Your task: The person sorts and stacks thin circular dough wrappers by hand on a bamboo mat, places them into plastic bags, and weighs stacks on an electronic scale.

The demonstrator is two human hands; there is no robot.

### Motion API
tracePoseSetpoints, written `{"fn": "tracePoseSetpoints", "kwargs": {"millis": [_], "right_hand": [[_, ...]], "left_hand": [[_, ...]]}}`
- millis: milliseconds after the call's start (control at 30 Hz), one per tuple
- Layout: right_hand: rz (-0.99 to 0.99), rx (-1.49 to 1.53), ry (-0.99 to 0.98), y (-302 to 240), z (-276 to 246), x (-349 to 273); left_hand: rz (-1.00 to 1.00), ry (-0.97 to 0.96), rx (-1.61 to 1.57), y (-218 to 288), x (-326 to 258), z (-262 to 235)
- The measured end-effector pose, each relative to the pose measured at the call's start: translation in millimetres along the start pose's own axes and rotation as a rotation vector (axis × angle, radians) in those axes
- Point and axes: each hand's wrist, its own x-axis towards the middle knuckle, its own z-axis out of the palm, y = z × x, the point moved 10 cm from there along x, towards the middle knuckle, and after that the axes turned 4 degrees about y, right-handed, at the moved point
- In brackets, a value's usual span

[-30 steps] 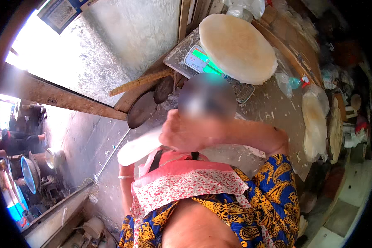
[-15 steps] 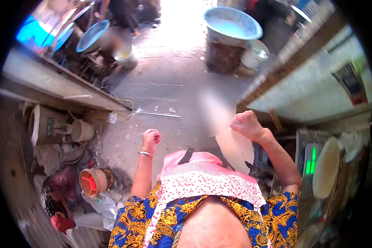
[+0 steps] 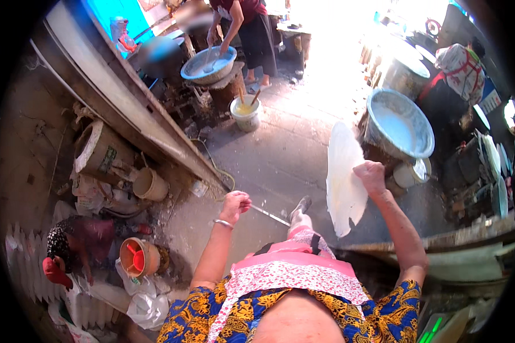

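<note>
At the far left, beyond your reach, an orange bucket (image 3: 138,257) sits on the floor (image 3: 292,154) among bags and clutter, with a crouching person (image 3: 68,248) beside it. Your left hand (image 3: 235,202) hangs out in front of you, curled nearly closed with the fingers folded in; it has hold of nothing that I can make out, and a thin rod (image 3: 269,215) lies on the floor just past it. Moving right, your right hand (image 3: 370,174) is closed around the upper edge of a thin white round sheet (image 3: 343,177), which you carry upright, edge-on to the floor and clear of everything. As I judge it, the sheet is already lifted and in transit, and setting it down somewhere is what remains. It looks pale, smooth and slightly translucent, flexible enough to bow along its length, with its lower tip drooping to a point. Just right of it stands a wide metal basin (image 3: 399,126) holding white liquid.
</note>
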Motion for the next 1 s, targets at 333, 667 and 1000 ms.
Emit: {"fn": "tracePoseSetpoints", "kwargs": {"millis": [333, 667, 1000], "right_hand": [[0.199, -0.095, -0.427, 137.8, 205.0, 282.6], [0.126, 0.116, -0.126, 185.3, 248.1, 606.7], [0.18, 0.062, -0.058, 256.0, 256.5, 904.5]], "left_hand": [[-0.144, 0.263, 0.295, 4.2, 177.3, -107.9], [-0.589, 0.618, 0.097, 24.0, 309.4, -76.9], [-0.503, 0.568, 0.059, 164.0, 670.3, 16.8]]}}
